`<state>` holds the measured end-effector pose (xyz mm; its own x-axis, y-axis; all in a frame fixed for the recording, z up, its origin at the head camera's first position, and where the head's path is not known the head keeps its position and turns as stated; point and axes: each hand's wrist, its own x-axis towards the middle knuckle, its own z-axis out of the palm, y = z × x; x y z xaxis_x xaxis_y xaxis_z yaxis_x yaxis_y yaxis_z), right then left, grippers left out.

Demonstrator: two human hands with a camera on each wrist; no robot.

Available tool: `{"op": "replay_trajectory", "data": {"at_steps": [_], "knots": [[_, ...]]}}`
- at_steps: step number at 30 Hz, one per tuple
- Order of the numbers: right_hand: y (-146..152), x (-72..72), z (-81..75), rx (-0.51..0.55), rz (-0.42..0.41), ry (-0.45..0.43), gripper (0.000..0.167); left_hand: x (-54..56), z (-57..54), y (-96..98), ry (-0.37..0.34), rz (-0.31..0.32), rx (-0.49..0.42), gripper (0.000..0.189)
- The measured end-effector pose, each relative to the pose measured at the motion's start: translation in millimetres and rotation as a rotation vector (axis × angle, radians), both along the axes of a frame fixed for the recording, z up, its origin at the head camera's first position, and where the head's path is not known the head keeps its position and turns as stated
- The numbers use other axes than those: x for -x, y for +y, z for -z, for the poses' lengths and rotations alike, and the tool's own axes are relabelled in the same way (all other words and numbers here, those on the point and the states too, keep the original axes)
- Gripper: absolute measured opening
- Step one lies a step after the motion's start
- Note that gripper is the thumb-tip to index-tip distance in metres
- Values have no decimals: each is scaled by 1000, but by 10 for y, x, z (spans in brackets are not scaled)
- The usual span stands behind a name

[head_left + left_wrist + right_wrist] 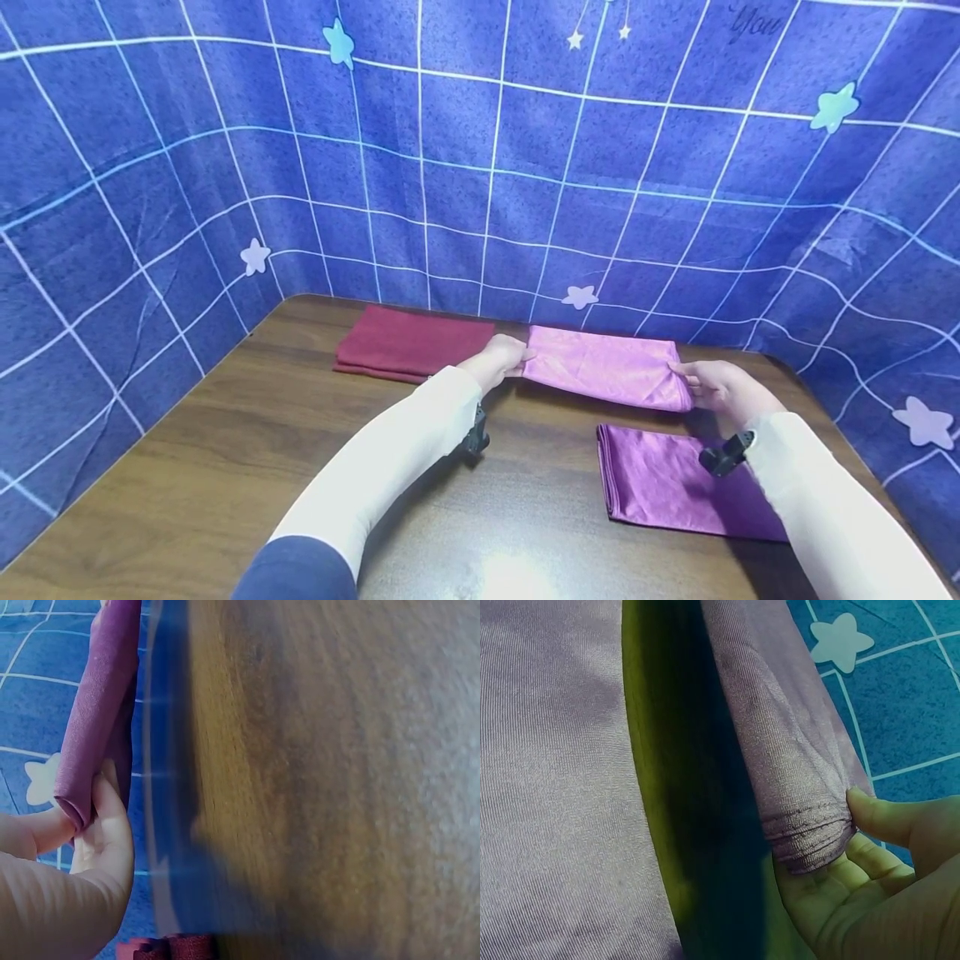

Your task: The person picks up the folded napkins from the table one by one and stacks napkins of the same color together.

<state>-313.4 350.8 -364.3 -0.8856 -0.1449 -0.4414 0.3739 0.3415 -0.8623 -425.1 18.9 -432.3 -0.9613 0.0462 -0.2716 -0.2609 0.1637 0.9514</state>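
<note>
Our left hand (504,354) pinches one end of the folded pink cloth (607,367) and our right hand (718,387) pinches the other, so we hold it stretched, apparently just off the desk (225,467), near its far edge. Red cloth (423,342) lies folded beside our left hand, and purple cloth (667,479) lies folded nearer us. We judge those two as done; the pink one looks folded too, with laying down and letting go left
</note>
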Motion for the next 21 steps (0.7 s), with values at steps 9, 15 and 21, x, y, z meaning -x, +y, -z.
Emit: {"op": "replay_trajectory", "data": {"at_steps": [9, 15, 21], "knots": [[92, -57, -4, 48, -22, -12, 61, 1731, 1681, 238, -3, 60, -87, 52], [146, -60, -11, 95, -23, -68, 66, 1970, 1913, 323, 24, 101, -167, 58], [93, -103, -84, 114, 2, -56, 66, 1150, 1158, 240, 45, 102, -151, 50]]}}
